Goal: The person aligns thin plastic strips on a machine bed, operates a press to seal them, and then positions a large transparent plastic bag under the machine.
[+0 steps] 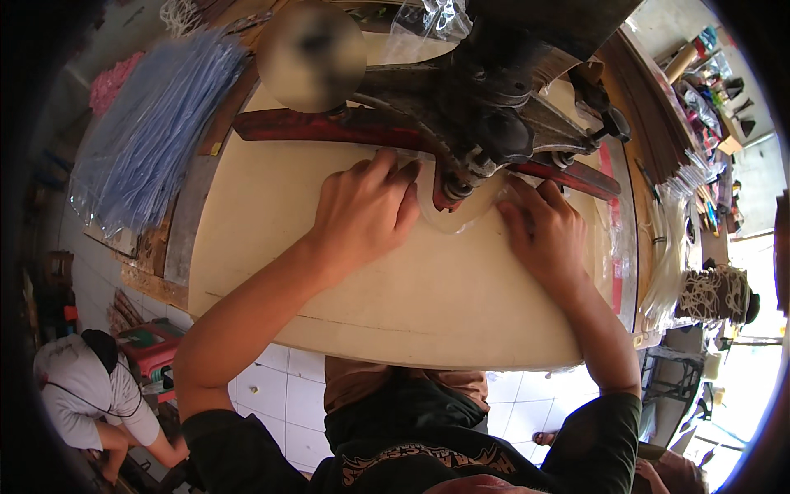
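My left hand (366, 202) is closed, its thumb and fingertips at the left edge of a clear plastic piece (473, 216) with a rounded near end. My right hand (545, 229) pinches the same piece at its right side. The plastic lies on a cream-coloured board (387, 305), partly hidden under a dark metal press head (494, 107). Below that head runs a long red bar (329, 128), just beyond my fingertips. A pointed red-and-metal part (448, 193) of the machine comes down over the plastic between my hands.
Bluish clear plastic sheets (156, 123) are stacked at the left. Clear strips (671, 247) hang in a bundle at the right, near a cluttered shelf (716, 107). More clear plastic (428, 29) lies behind the press. A person in white (90, 395) bends down at lower left.
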